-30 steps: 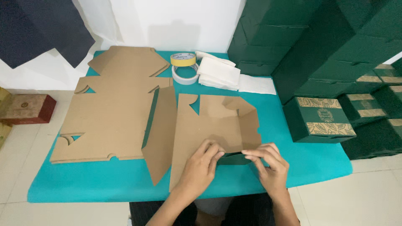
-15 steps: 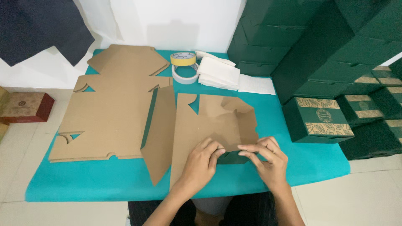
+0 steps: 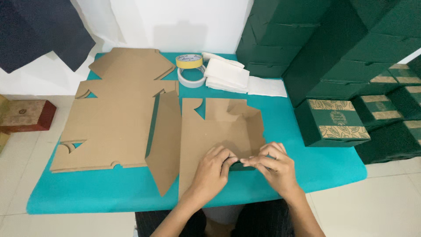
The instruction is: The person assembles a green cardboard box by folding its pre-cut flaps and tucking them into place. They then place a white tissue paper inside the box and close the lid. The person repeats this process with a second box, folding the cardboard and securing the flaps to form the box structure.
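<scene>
Lying left of the grip, a flat card stack (image 3: 114,127) covers the teal bench (image 3: 324,169); tape rolls (image 3: 190,69) and white sheets (image 3: 228,75) sit beyond, green boxes (image 3: 333,120) to the right. Left hand (image 3: 212,171) and right hand (image 3: 274,169) each pinch shut on the near edge of the part-folded card (image 3: 215,131).

1. A plain white wall (image 3: 175,22) runs behind the low table.
2. A teal cloth-covered tabletop (image 3: 87,193) sits low over the floor.
3. Pale cream floor tiles (image 3: 372,202) spread around it under soft, even light.
</scene>
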